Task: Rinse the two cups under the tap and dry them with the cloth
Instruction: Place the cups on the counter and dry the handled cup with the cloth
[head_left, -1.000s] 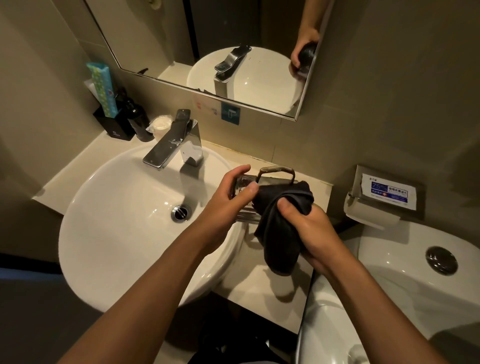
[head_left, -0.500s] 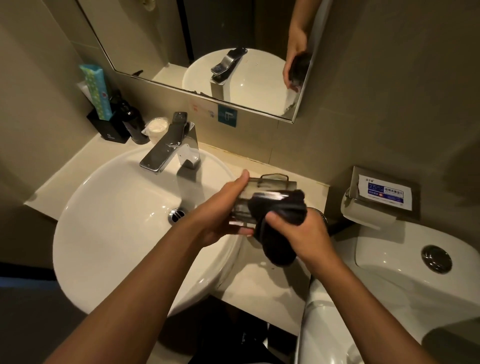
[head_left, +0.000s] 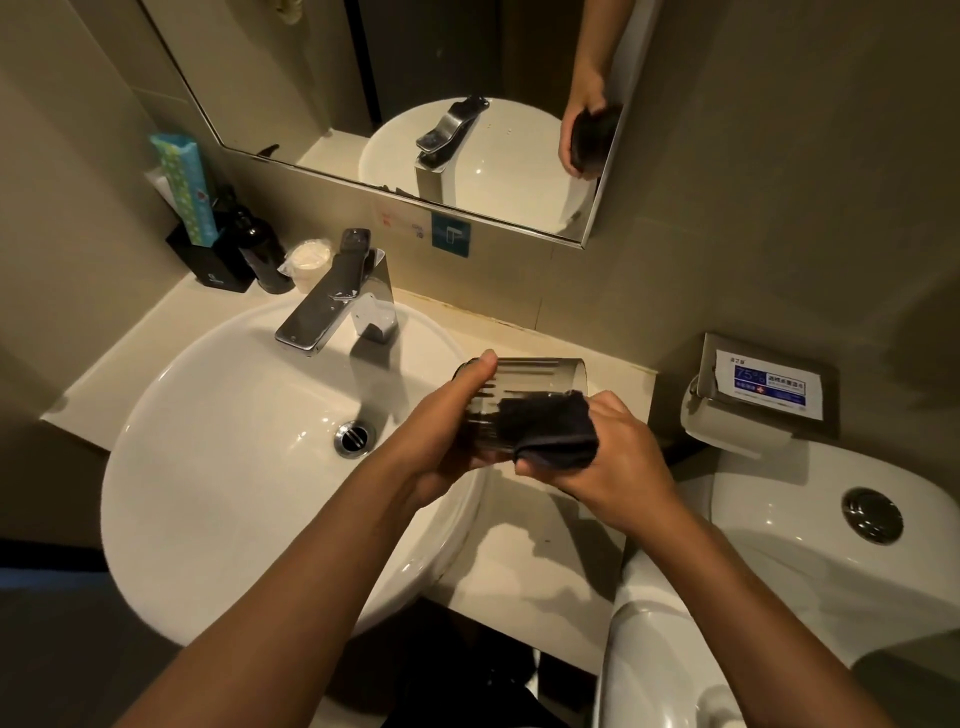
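Down comes the cloth (head_left: 550, 427), which hung in a long fold below the right hand a second ago and is now bunched tight against the side of the cup (head_left: 524, 387). Left hand (head_left: 447, 431) grips that smoky ribbed cup, thumb lying along its top edge and fingers curled underneath, holding it tipped on its side with the mouth toward the right. Right hand (head_left: 608, 457) clutches the dark cloth and presses it onto the cup's wall, fingers wrapped around the wad. Both hands are up in the air, over the right rim of the white basin (head_left: 218, 467) and the pale desk (head_left: 524, 566) beside it. Behind them stands the chrome tap (head_left: 337, 301), no water running that I can see, with the drain (head_left: 355, 438) below it. Back left on the desk, a black holder (head_left: 213, 265) with a teal packet (head_left: 184, 187), a dark bottle (head_left: 262, 249) just beside it. Up top, the mirror (head_left: 332, 78) catches one hand and the cloth. Off to the right, a toilet cistern (head_left: 831, 566) and a paper dispenser (head_left: 763, 389) on the wall.
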